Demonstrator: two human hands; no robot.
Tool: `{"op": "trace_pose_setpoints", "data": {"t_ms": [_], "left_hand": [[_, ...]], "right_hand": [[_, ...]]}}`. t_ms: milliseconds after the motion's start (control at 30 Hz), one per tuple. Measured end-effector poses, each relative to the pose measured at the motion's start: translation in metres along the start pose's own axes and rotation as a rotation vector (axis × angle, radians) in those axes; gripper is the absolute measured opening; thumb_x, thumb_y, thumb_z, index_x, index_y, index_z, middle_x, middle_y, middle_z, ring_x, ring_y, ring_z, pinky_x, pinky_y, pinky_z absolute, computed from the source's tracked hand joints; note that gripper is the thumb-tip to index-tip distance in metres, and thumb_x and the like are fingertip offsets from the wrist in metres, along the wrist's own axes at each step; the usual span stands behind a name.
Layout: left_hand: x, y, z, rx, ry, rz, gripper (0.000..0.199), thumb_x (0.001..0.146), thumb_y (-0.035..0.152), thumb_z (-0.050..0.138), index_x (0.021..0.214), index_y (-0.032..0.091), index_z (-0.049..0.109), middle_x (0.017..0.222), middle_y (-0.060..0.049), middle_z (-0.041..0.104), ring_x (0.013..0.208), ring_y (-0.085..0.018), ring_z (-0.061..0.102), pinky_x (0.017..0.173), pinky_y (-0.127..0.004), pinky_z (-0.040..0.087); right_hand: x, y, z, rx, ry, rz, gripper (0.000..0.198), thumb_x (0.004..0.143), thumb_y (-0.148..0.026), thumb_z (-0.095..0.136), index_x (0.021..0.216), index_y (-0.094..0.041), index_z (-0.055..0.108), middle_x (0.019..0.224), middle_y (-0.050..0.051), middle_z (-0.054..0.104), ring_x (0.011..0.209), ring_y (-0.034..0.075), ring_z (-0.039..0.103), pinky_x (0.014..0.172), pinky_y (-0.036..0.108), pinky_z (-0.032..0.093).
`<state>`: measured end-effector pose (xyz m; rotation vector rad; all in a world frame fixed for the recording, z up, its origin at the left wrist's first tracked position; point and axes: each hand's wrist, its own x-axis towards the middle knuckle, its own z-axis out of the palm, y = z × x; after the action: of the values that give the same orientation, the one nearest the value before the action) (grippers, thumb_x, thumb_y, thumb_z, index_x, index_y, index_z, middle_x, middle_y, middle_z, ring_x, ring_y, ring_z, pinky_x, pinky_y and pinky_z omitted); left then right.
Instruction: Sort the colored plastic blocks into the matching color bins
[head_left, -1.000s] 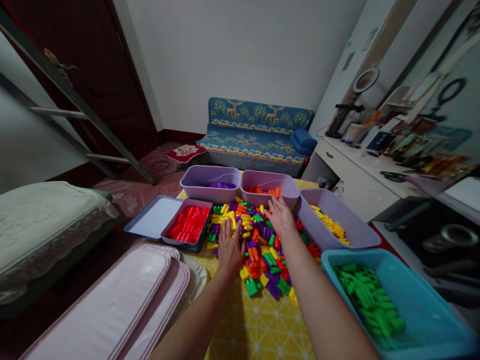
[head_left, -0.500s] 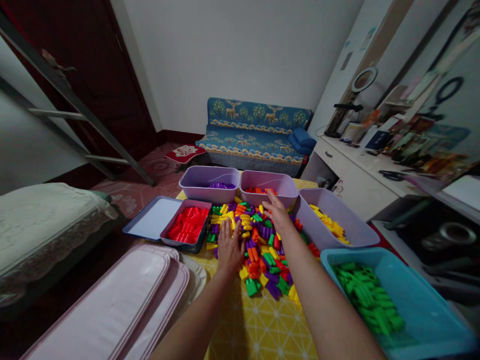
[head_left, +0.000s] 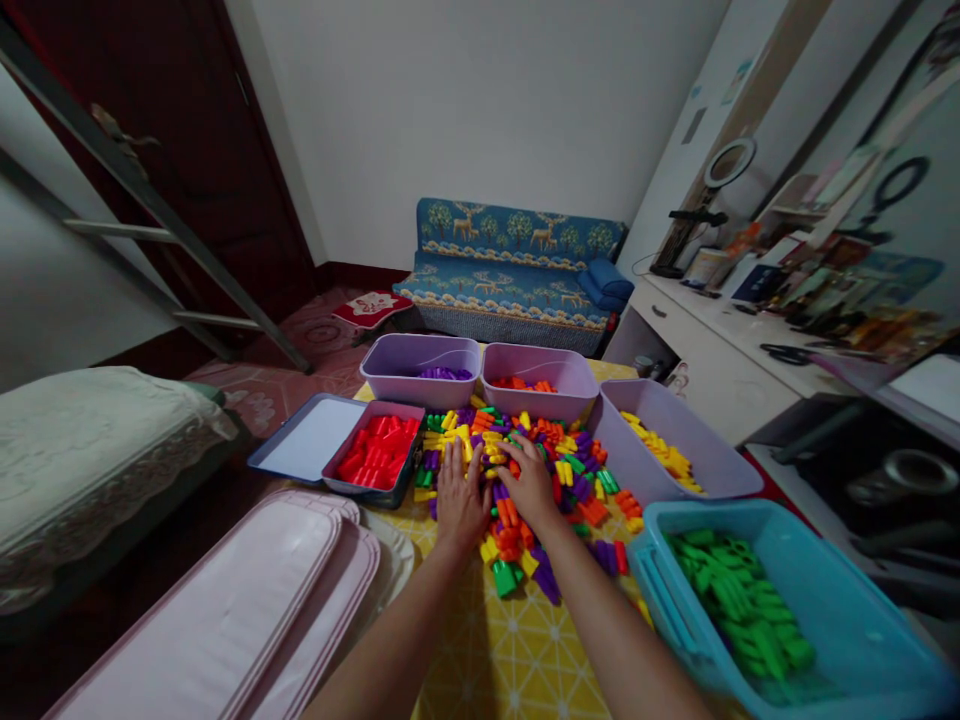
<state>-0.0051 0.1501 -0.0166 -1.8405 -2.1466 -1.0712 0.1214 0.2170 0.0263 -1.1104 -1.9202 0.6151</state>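
Note:
A heap of small plastic building blocks in yellow, green, purple, orange and red lies spread over the table. My left hand rests flat on the heap's left part, fingers apart, close to some yellow blocks. Beside it, my right hand reaches onto the middle of the heap, its fingers apart and pointing toward the left hand. Nothing shows held in either hand, though blocks under the palms are hidden.
Around the heap stand a purple bin with purple blocks, one with orange, another with yellow, a teal bin with green, and a hinged case with red. Pale pink padded pieces lie front left.
My right hand has come back from the orange-block bin to the middle of the heap, near my left hand. The left hand stays about where it was.

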Motion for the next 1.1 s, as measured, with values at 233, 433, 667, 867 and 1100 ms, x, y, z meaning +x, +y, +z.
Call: {"op": "trace_pose_setpoints", "data": {"t_ms": [233,433,667,867,1100], "left_hand": [[-0.001,0.001,0.0,0.009,0.01,0.0,0.06,0.089,0.024,0.054,0.147,0.027,0.039,0.161,-0.01,0.022,0.149,-0.033,0.017,0.112,-0.054,0.035],[0.0,0.0,-0.001,0.025,-0.004,0.021,0.059,0.087,0.021,0.057,0.144,0.03,0.044,0.163,-0.008,0.016,0.148,-0.035,0.018,0.112,-0.055,0.035],[0.0,-0.001,0.0,0.026,-0.001,0.031,0.059,0.085,0.018,0.058,0.142,0.028,0.047,0.163,-0.009,0.016,0.148,-0.035,0.017,0.114,-0.054,0.033],[0.0,-0.001,0.0,0.023,0.004,0.03,0.058,0.085,0.018,0.058,0.142,0.027,0.048,0.162,-0.01,0.017,0.148,-0.035,0.017,0.114,-0.054,0.033],[0.0,-0.001,0.0,0.015,0.004,0.035,0.057,0.086,0.019,0.057,0.141,0.027,0.048,0.162,-0.009,0.017,0.149,-0.035,0.015,0.115,-0.053,0.032]], "right_hand": [[-0.007,0.012,-0.02,-0.225,0.188,0.103,0.032,0.074,-0.008,0.051,0.093,-0.022,0.072,0.121,0.009,0.062,0.119,0.025,0.052,0.107,0.046,0.037],[-0.016,-0.002,-0.006,-0.293,0.103,-0.025,0.035,0.083,-0.017,0.052,0.115,-0.02,0.065,0.126,0.009,0.063,0.12,0.024,0.051,0.106,0.045,0.038],[-0.026,-0.003,-0.001,-0.437,0.009,-0.01,0.033,0.082,-0.011,0.05,0.107,-0.021,0.069,0.116,0.007,0.067,0.116,0.024,0.054,0.102,0.042,0.041],[-0.017,0.002,-0.009,-0.39,0.125,0.009,0.037,0.077,-0.003,0.044,0.097,-0.018,0.07,0.109,0.008,0.067,0.107,0.023,0.058,0.097,0.038,0.044],[-0.019,0.001,-0.002,-0.271,0.163,-0.041,0.032,0.082,-0.008,0.044,0.103,-0.017,0.067,0.108,0.009,0.067,0.106,0.022,0.059,0.097,0.039,0.044]]}}
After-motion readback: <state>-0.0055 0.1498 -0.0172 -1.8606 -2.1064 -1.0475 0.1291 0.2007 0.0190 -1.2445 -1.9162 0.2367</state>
